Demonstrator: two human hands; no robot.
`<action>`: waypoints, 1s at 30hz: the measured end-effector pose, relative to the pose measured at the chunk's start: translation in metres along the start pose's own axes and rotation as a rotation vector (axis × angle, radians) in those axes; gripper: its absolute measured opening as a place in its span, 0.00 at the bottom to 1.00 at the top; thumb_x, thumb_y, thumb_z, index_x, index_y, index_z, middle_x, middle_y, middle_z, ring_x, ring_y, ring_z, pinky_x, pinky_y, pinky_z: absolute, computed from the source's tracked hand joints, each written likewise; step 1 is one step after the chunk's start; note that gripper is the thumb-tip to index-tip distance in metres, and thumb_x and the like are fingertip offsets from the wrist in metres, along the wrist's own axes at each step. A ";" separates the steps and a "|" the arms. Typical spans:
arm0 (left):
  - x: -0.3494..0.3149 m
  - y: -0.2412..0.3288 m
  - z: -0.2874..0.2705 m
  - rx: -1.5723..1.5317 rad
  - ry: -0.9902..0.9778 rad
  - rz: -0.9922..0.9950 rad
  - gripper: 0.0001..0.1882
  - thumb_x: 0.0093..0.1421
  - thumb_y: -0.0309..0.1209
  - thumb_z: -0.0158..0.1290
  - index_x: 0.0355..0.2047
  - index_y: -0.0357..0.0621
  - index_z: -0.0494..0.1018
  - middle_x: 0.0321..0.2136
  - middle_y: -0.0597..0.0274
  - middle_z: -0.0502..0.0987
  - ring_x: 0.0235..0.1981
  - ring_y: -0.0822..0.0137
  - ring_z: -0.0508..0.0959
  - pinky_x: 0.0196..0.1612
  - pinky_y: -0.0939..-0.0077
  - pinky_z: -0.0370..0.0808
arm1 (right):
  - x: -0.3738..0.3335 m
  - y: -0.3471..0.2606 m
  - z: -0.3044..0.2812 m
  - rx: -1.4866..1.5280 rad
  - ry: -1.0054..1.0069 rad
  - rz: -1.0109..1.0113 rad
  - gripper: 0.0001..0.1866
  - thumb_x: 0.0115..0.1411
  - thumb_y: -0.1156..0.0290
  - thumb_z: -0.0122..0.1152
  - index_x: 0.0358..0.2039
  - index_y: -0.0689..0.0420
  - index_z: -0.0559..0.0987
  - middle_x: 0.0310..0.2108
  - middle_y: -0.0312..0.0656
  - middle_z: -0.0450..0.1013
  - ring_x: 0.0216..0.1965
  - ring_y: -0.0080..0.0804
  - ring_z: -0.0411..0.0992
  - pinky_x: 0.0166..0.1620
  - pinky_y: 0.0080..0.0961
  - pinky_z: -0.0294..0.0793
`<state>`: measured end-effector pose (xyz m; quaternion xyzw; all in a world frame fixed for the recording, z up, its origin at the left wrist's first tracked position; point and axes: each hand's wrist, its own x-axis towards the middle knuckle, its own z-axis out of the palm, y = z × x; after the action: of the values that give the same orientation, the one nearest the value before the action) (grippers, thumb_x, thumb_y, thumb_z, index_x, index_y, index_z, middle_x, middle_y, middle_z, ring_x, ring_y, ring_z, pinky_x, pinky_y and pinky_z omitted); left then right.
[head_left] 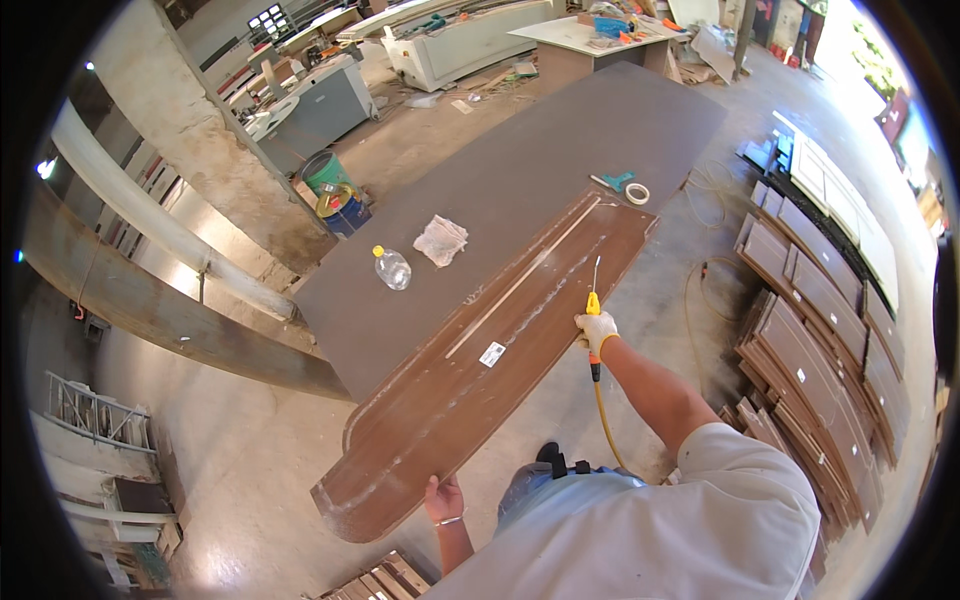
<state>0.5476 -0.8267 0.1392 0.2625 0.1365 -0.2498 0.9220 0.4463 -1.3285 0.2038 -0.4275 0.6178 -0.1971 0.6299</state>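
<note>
My right hand (598,328), in a whitish glove, is wrapped round a yellow air blow gun (593,303). The gun's thin nozzle points away over a long brown panel (420,440), and a yellow hose hangs from its lower end. At the panel's near left edge, my bare left hand (443,499) grips the rim; part of its fingers is hidden. The panel lies on a big dark table (560,150), its near left end jutting past it. On the panel are a white label (491,354), a pale thin strip (523,275) and a line of whitish dust.
A clear bottle with yellow cap (392,269), a crumpled cloth (440,241), a tape roll (637,193) and a teal tool (618,181) lie on the table. Stacked brown panels (810,370) stand to the right. Paint cans (338,200) and a pillar (210,130) are left.
</note>
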 end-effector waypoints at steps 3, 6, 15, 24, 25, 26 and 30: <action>0.021 -0.012 -0.003 -0.043 0.001 -0.005 0.18 0.61 0.20 0.55 0.52 0.34 0.74 0.52 0.50 0.80 0.54 0.56 0.80 0.63 0.55 0.75 | 0.029 -0.006 0.019 -0.037 -0.017 0.007 0.12 0.58 0.70 0.67 0.37 0.62 0.75 0.26 0.41 0.73 0.18 0.31 0.73 0.19 0.30 0.73; 0.040 -0.026 -0.002 -0.076 0.011 -0.036 0.18 0.60 0.19 0.55 0.51 0.32 0.74 0.51 0.50 0.80 0.54 0.54 0.80 0.64 0.53 0.73 | 0.054 -0.012 0.025 -0.132 -0.024 0.063 0.14 0.59 0.71 0.65 0.41 0.62 0.74 0.26 0.43 0.75 0.18 0.34 0.74 0.18 0.30 0.74; 0.095 -0.061 0.017 -0.062 -0.010 -0.112 0.24 0.57 0.19 0.59 0.55 0.37 0.72 0.53 0.53 0.79 0.56 0.55 0.78 0.66 0.51 0.71 | 0.060 -0.016 0.006 -0.080 -0.190 0.002 0.11 0.57 0.76 0.63 0.39 0.60 0.72 0.26 0.44 0.74 0.21 0.39 0.79 0.20 0.32 0.75; 0.115 -0.050 -0.017 0.312 0.712 -0.673 0.25 0.70 0.47 0.52 0.48 0.32 0.71 0.41 0.41 0.82 0.34 0.54 0.85 0.36 0.64 0.85 | -0.024 0.022 -0.059 -0.418 -0.216 0.042 0.15 0.56 0.77 0.62 0.44 0.60 0.73 0.27 0.42 0.76 0.20 0.32 0.77 0.24 0.29 0.76; 0.121 -0.058 -0.016 0.395 0.764 -0.646 0.26 0.70 0.47 0.52 0.49 0.31 0.70 0.41 0.40 0.82 0.35 0.54 0.85 0.37 0.63 0.85 | -0.035 0.025 -0.068 -0.446 -0.226 0.051 0.15 0.56 0.76 0.62 0.45 0.60 0.73 0.27 0.42 0.77 0.20 0.31 0.77 0.24 0.28 0.77; 0.127 -0.061 -0.016 0.351 0.752 -0.570 0.25 0.70 0.46 0.51 0.49 0.31 0.70 0.42 0.40 0.81 0.36 0.53 0.84 0.38 0.61 0.85 | -0.051 0.033 -0.080 -0.433 -0.251 0.058 0.18 0.58 0.72 0.62 0.49 0.60 0.75 0.28 0.43 0.80 0.21 0.30 0.77 0.27 0.28 0.78; 0.145 -0.089 -0.010 0.309 0.702 -0.388 0.24 0.73 0.45 0.46 0.50 0.31 0.70 0.41 0.44 0.81 0.40 0.52 0.84 0.42 0.57 0.87 | -0.113 0.064 -0.125 -0.546 -0.273 0.077 0.18 0.59 0.69 0.59 0.50 0.57 0.79 0.30 0.42 0.81 0.24 0.29 0.79 0.30 0.28 0.79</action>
<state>0.6201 -0.9434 0.0384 0.4360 0.4497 -0.3318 0.7054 0.2921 -1.2421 0.2388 -0.5798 0.5732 0.0597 0.5760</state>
